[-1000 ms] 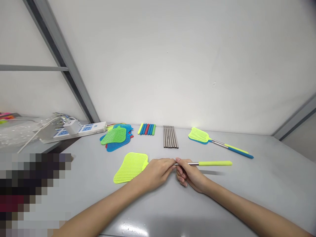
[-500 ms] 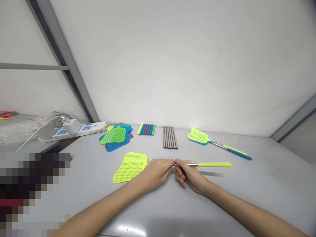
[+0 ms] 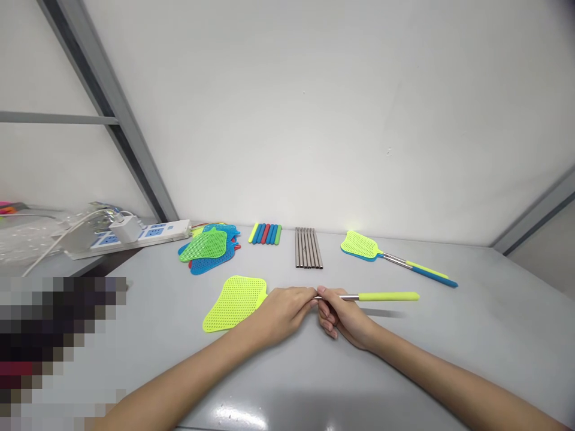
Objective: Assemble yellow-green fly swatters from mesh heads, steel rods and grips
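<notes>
A fly swatter with a yellow-green perforated head (image 3: 236, 302) lies across in front of me, its head to the left. My left hand (image 3: 287, 311) is closed round the swatter's neck and covers the place where head and rod meet. Close beside it, my right hand (image 3: 339, 314) pinches the metal rod (image 3: 349, 297) between thumb and fingers. The yellow-green handle sleeve (image 3: 389, 296) sticks out to the right, a little above the table, with a shadow under it.
Behind are a pile of swatter heads (image 3: 209, 248), a row of coloured handle sleeves (image 3: 265, 234) and a row of metal rods (image 3: 308, 248). Two whole swatters (image 3: 395, 259) lie at the right. A power strip (image 3: 148, 234) with cables stands at the left beside clear plastic wrap (image 3: 31, 239).
The view has shifted very slightly. Both hands keep the same hold on the swatter, with no clear movement between them.
</notes>
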`<move>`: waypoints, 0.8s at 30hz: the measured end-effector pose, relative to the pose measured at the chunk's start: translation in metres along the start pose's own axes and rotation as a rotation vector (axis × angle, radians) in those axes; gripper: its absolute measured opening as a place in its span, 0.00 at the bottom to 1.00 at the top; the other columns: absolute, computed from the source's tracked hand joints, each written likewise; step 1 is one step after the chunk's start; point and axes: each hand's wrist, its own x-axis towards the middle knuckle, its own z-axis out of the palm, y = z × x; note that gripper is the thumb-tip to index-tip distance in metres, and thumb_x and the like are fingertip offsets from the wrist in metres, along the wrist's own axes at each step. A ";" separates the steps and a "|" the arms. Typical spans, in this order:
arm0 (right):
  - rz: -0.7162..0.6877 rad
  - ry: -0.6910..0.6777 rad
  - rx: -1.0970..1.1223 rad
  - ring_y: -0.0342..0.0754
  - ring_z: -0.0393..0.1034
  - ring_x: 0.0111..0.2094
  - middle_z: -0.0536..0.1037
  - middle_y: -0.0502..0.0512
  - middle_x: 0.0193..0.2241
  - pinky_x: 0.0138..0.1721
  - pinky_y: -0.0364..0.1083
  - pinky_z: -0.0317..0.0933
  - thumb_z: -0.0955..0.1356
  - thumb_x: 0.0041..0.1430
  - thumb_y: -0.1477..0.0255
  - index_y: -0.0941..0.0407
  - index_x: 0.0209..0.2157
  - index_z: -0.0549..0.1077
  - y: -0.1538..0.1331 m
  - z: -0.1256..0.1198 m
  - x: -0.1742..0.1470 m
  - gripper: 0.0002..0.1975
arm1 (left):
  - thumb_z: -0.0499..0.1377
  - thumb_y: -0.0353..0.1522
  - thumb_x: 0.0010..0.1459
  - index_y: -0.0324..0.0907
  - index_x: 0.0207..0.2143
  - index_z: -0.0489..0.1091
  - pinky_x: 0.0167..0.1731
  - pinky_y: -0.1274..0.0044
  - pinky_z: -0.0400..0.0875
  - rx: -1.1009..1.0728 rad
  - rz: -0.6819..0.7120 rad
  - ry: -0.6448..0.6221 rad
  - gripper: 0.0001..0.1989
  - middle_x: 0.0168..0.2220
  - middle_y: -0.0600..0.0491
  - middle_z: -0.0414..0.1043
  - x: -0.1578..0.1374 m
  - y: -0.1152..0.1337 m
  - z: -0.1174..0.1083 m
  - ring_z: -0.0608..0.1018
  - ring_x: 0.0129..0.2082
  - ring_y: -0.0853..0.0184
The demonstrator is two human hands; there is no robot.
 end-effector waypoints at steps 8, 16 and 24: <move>0.015 -0.003 -0.002 0.37 0.53 0.10 0.56 0.43 0.08 0.09 0.37 0.47 0.62 0.52 0.57 0.58 0.13 0.58 0.001 -0.001 0.000 0.22 | 0.41 0.32 0.61 0.42 0.32 0.63 0.31 0.80 0.62 -0.040 -0.004 -0.003 0.13 0.32 0.55 0.69 0.000 0.000 -0.002 0.71 0.32 0.70; 0.036 -0.029 0.022 0.37 0.53 0.10 0.55 0.43 0.08 0.09 0.37 0.48 0.62 0.52 0.57 0.58 0.14 0.58 -0.002 -0.002 0.002 0.22 | 0.40 0.32 0.61 0.43 0.33 0.64 0.33 0.79 0.63 -0.080 -0.015 0.000 0.14 0.33 0.55 0.70 0.002 0.001 -0.004 0.71 0.33 0.70; 0.061 -0.051 0.047 0.37 0.53 0.09 0.57 0.44 0.08 0.09 0.37 0.48 0.63 0.51 0.57 0.58 0.14 0.58 -0.006 -0.002 0.005 0.22 | 0.40 0.32 0.61 0.44 0.36 0.64 0.34 0.79 0.63 -0.090 -0.027 -0.033 0.13 0.36 0.56 0.70 0.004 -0.002 -0.003 0.72 0.34 0.69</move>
